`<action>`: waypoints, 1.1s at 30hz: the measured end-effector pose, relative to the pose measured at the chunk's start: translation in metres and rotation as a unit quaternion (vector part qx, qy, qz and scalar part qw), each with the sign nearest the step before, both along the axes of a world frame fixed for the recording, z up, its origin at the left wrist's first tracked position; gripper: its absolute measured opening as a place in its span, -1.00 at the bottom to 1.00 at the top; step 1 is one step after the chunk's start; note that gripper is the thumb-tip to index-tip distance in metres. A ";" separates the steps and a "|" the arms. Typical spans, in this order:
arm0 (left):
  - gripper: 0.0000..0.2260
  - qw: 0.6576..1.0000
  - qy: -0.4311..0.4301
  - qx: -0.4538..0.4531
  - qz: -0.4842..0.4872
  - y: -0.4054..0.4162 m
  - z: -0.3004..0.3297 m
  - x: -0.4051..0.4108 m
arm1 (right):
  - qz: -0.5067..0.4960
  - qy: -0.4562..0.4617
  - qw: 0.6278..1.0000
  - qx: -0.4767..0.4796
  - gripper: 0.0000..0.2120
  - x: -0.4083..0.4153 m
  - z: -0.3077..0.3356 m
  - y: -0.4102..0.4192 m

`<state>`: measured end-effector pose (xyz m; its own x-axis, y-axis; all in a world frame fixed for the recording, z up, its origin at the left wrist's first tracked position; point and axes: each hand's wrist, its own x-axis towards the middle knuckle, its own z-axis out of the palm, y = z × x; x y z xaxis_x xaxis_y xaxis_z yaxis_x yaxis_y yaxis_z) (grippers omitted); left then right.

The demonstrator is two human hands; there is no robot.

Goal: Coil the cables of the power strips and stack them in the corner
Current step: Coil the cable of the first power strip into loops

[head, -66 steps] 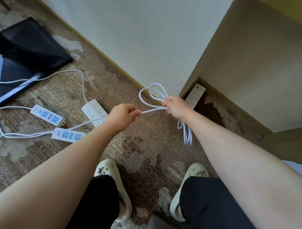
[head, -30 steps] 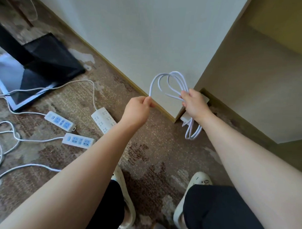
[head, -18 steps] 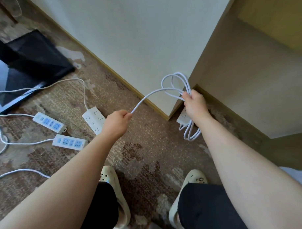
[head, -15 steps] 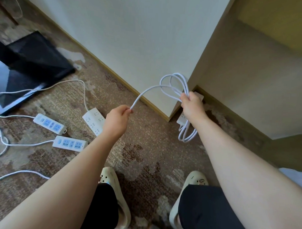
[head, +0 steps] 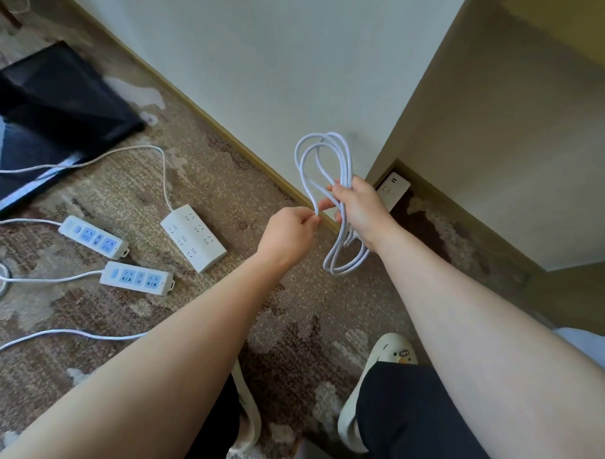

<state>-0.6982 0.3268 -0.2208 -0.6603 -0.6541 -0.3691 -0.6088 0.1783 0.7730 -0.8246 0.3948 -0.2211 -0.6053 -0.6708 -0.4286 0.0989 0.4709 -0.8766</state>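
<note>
While one white cable at frame centre is held in loops by the right hand and pinched by the left hand, three power strips at left remain uncoiled; none appears stacked.

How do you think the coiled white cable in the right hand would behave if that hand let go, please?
Likely floppy: the cable bends into soft loops above the right hand and hangs slack below it. It would probably spring loose, since only the grip bundles the loops. It seems light; the left hand steers one strand with a fingertip pinch.
</note>
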 end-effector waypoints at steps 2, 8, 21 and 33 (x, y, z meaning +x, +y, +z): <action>-0.76 1.000 -0.007 -0.017 -0.014 -0.002 0.000 -0.001 | 0.017 -0.004 1.000 0.003 -0.82 0.003 0.000 -0.001; -0.77 0.994 -0.026 -0.084 -0.068 0.003 0.005 -0.008 | 0.015 -0.048 0.998 -0.028 -0.78 0.004 0.003 -0.005; -0.69 0.993 -0.041 -0.030 -0.107 0.000 -0.006 0.014 | -0.004 -0.022 1.000 -0.004 -0.78 0.000 0.010 -0.003; -0.67 0.989 -0.054 0.056 -0.129 -0.005 -0.012 0.035 | -0.032 0.004 0.999 -0.017 -0.84 -0.003 0.013 -0.002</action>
<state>-0.6629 0.3216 -0.2327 -0.7526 -0.4204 -0.5068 -0.6341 0.2555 0.7298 -0.8281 0.3926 -0.2086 -0.6510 -0.6442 -0.4014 0.1209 0.4341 -0.8927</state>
